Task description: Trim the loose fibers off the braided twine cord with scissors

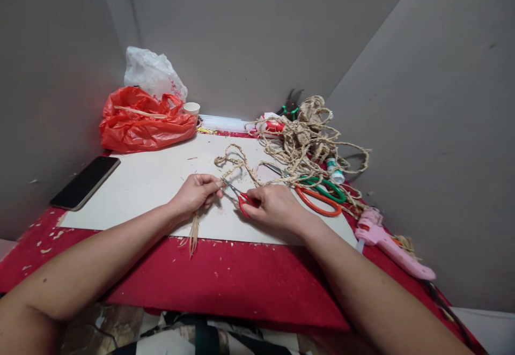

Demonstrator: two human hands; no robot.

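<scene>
My left hand [197,194] is closed in a pinch on the braided straw rope [240,157], whose frayed tail [193,234] hangs below the palm. In my right hand [276,205] are small scissors with red handles [242,202]. Their blades point left and reach the rope at my left fingertips. From there the rope loops back towards a tangled pile of the same rope [300,143]. Both hands are above a pale board [140,189] on the red tablecloth.
Large scissors with green and orange handles [322,206] lie beside the pile. A pink glue gun [392,248] is at the right edge, a phone [86,183] at the left. Behind stand a red plastic bag [140,130], a white bag [151,71] and a paper cup [192,109].
</scene>
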